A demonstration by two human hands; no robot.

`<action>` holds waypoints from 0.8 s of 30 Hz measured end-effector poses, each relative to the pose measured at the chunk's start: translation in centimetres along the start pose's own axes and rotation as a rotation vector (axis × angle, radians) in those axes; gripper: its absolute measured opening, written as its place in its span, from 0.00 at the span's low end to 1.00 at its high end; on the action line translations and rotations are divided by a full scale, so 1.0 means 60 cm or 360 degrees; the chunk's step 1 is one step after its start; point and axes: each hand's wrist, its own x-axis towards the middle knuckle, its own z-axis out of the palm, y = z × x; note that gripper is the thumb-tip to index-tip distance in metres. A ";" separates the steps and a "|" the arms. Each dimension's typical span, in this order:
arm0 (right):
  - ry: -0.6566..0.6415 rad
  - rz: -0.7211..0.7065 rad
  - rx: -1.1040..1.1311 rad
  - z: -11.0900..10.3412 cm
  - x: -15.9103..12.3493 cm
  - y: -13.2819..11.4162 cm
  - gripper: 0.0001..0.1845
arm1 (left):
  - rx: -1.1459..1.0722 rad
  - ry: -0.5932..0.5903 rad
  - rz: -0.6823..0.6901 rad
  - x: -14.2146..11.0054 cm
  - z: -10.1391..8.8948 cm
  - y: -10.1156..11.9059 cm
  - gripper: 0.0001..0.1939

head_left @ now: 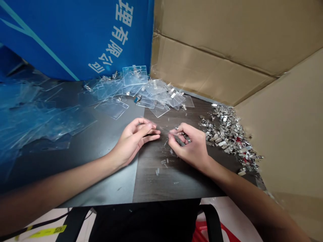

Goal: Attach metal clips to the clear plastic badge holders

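Observation:
My left hand (136,141) pinches a thin clear plastic piece between thumb and index finger, its other fingers stretched out. This piece, apparently a badge holder (163,129), is seen nearly edge-on and reaches across to my right hand (191,143). The thumb and index finger of that hand are closed at the piece's right end. Shiny metal, apparently a badge clip (186,136), shows among the right fingers, partly hidden by them. Below the hands, several small clear plastic bits (164,162) lie scattered on the dark table (156,188).
Clear badge holders with clips (151,89) are heaped at the back. More clear plastic sleeves (37,117) spread over the left side. A pile of metal clips (227,131) lies at the right. A blue panel (75,33) and cardboard (202,64) wall the table in.

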 end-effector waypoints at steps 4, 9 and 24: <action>-0.0045 -0.0073 -0.0208 -0.002 -0.004 0.011 0.07 | -0.0043 -0.0193 -0.0069 -0.012 0.007 0.005 0.29; -0.0375 -0.0289 -0.0077 -0.002 -0.004 0.016 0.06 | 0.0158 -0.0125 -0.0058 -0.013 0.006 0.002 0.23; -0.0685 0.0293 0.0937 -0.009 0.010 -0.002 0.13 | 0.0585 -0.0339 0.0077 -0.020 0.003 0.001 0.26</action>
